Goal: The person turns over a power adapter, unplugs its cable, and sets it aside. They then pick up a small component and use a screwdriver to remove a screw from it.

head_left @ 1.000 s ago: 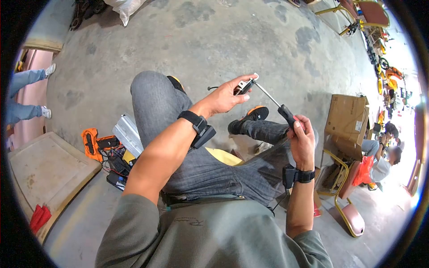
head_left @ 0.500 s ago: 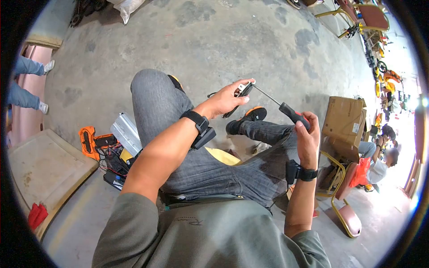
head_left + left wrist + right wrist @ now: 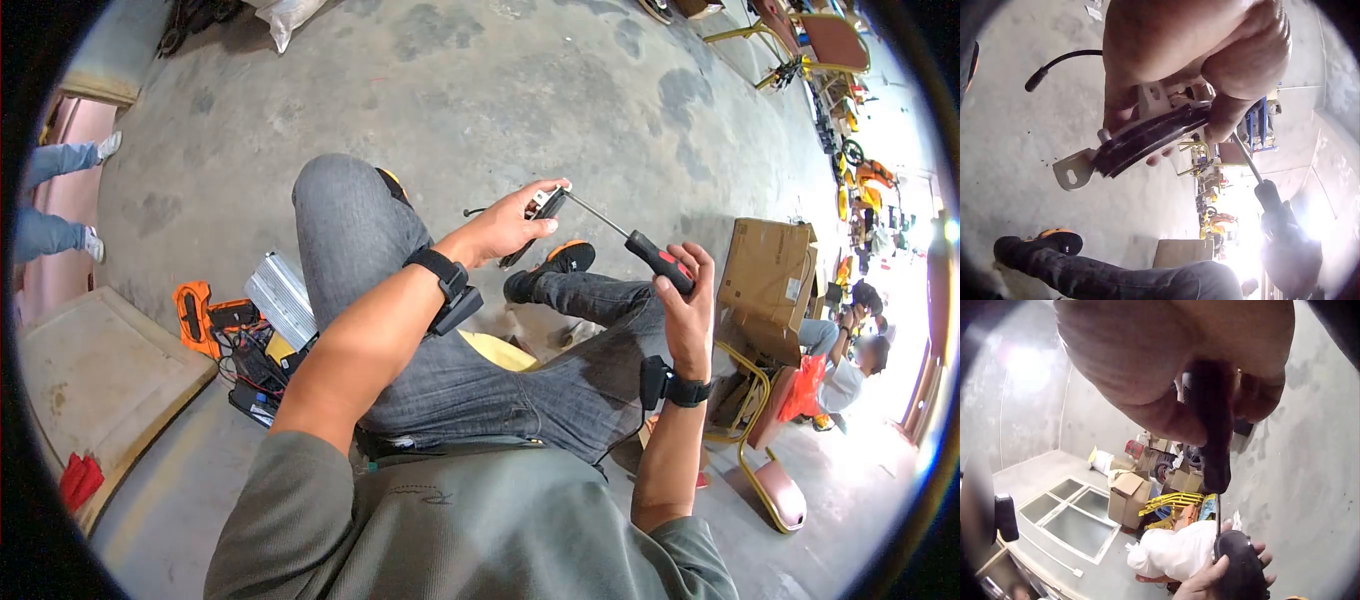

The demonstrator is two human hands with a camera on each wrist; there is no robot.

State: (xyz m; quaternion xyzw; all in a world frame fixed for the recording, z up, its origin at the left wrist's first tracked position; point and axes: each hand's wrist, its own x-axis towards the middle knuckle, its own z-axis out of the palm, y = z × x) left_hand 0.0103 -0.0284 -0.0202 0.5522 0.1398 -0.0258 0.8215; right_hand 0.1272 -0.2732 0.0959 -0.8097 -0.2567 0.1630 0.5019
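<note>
My left hand point(image 3: 500, 222) holds a curved black part point(image 3: 1147, 137) with pale metal brackets point(image 3: 1074, 172); its exact kind does not show. A short black cable point(image 3: 1063, 57) sticks out behind the hand. In my right hand point(image 3: 690, 315) is a screwdriver with a black and red handle point(image 3: 652, 255), pinched between thumb and fingers. Its thin shaft point(image 3: 598, 213) slants up to the left, with the tip at the upper end of the black part. The right wrist view shows the handle from behind and the part point(image 3: 1241, 562) beyond it, my left fingers around it.
Both hands are above my bent legs. Left of my knee lie a silver finned box point(image 3: 282, 300), an orange item point(image 3: 196, 320) and tangled wires. A cardboard box point(image 3: 765, 288) and a gold-framed chair point(image 3: 765, 430) stand at the right. Other people are at both sides.
My right hand has shifted slightly right, and its fingers have moved on the handle. The left hand and black part have dipped slightly, while the screwdriver tip stays at the part.
</note>
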